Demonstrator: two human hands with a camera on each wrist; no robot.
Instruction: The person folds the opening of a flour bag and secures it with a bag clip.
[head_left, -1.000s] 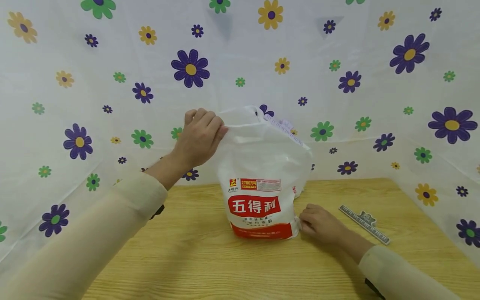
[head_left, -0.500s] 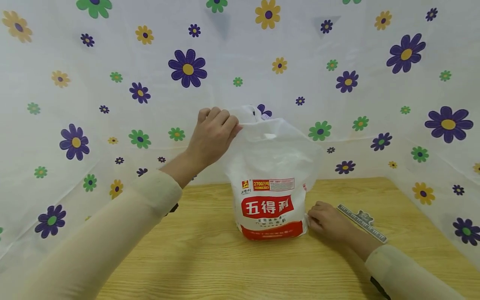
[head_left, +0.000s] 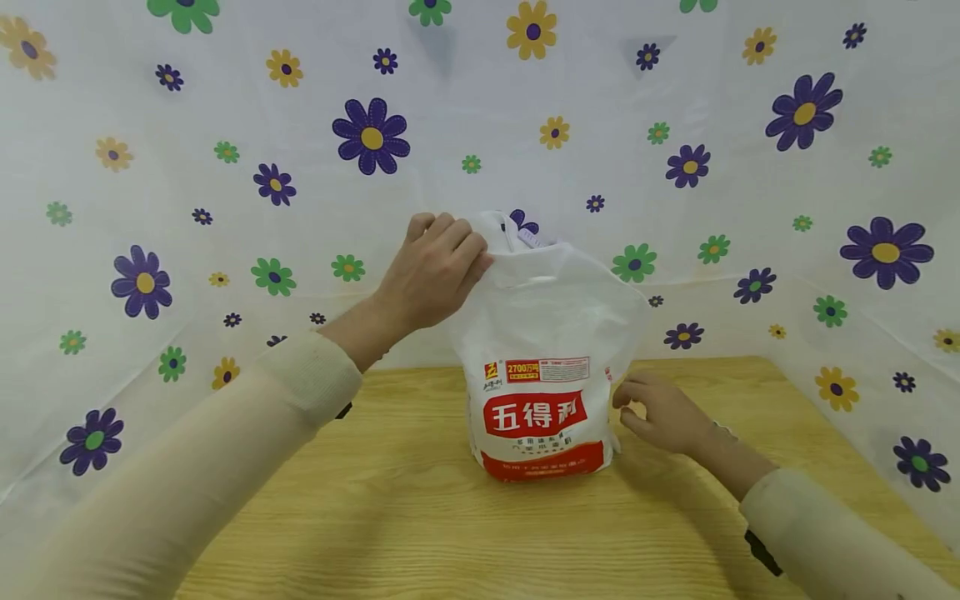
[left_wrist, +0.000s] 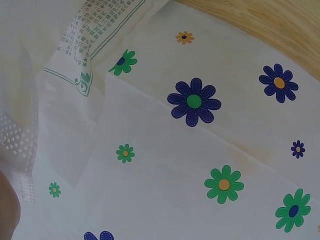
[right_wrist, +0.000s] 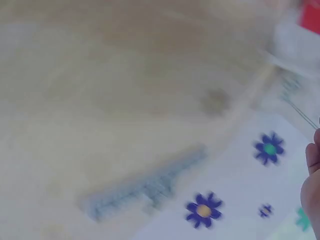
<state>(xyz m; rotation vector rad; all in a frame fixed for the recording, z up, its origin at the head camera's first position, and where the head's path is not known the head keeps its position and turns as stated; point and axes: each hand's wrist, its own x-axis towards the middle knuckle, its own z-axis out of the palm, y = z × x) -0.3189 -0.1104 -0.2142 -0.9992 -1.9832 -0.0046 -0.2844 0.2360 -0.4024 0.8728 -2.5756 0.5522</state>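
Observation:
A white flour bag [head_left: 555,325] with red print stands upright on the wooden table [head_left: 360,508]. My left hand [head_left: 438,271] grips its top left edge with curled fingers; in the left wrist view only a blurred bit of that hand shows at the edge. Behind the bag's top edge, part of a pale purple ruler-shaped strip [head_left: 534,239] peeks out. My right hand [head_left: 663,412] is beside the bag's lower right side, fingers loosely bent, with nothing seen between thumb and fingers. In the right wrist view, green print on the bag's side [right_wrist: 292,90] appears near its fingertips.
A grey ruler-shaped clip [right_wrist: 150,185] lies on the table to the right, blurred in the right wrist view and mostly hidden behind my right wrist in the head view. A white sheet with flowers [head_left: 247,108] hangs around the table's back and sides.
My left hand and the bag's top have shifted right in view. My right hand has let go of the bag's lower right corner and risen a little. The purple strip is now mostly hidden.

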